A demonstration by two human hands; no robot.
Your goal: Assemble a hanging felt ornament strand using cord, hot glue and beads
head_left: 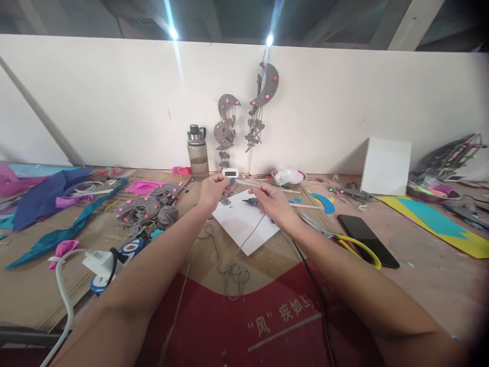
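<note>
Left hand (216, 191) is hovering at 10 o'clock of the white sheet (235, 227), thumb and fingers pinching narrowly on a small blue piece (232, 181). Toward 11 o'clock, a white digital display (230, 173) is standing near the wall. At 6 o'clock, grey yarn (234, 270) is lying in loose loops on cardboard (202, 255), one strand crossing the sheet. Over the sheet, a corded glue gun (250, 202) is pointing its nozzle toward 9 o'clock; the right hand (271, 201), at 2 o'clock, is curling around it. Its black cable (325, 318) is trailing toward 5 o'clock. Rightward, a blue crescent (327, 204), yellow-handled scissors (330, 235) and a black smartphone (369, 239) are lying around 3 o'clock.
</note>
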